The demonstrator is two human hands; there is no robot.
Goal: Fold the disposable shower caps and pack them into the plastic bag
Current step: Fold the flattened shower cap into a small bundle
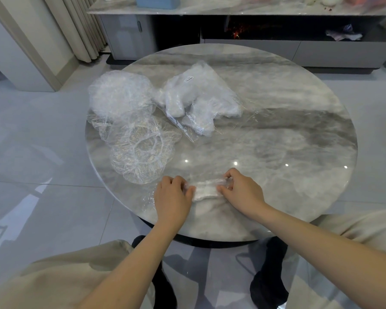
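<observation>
Marble table (pixel 276 134) bears a folded shower cap (pixel 206 190) pinched endwise between both hands' fingers (pixel 223 190).

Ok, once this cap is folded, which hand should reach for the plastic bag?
Probably the right hand. The plastic bag lies up the table's middle, with bare marble between it and that hand. The left hand would reach past the unfolded caps. Both now pinch the folded cap.

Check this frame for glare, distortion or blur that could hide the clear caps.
Head view: wide-angle bending curves the cabinet edge and floor lines; small ceiling-light glints dot the glossy table; the folded cap between left hand and right hand is low-contrast against marble; top-right corner looks soft.
</observation>
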